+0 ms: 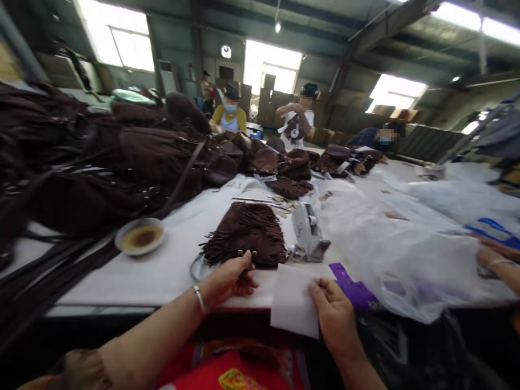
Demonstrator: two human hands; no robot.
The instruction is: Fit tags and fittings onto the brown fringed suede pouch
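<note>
A small dark-brown fringed bag (pixel 254 230) lies on the white-covered table, its metal rings toward me. My left hand (pixel 231 279) is at its near edge, thumb and fingers closed on a dark part of the bag beside the rings; the exact part is partly hidden. In my right hand (pixel 335 309), a white, square sheet of paper (pixel 290 300) is pinched between thumb and fingers, hanging over the table's front edge. Just behind the sheet stands a pale tape dispenser (pixel 309 230). A purple piece (pixel 353 287) lies beside my right hand.
Dark-brown bags (pixel 158 151) are heaped along the left and back. A bowl of yellowish-brown stuff (pixel 140 237) stands at left. Clear plastic bags (pixel 406 249) cover the right side, where another person's hand (pixel 493 257) reaches in. Several people work behind the table.
</note>
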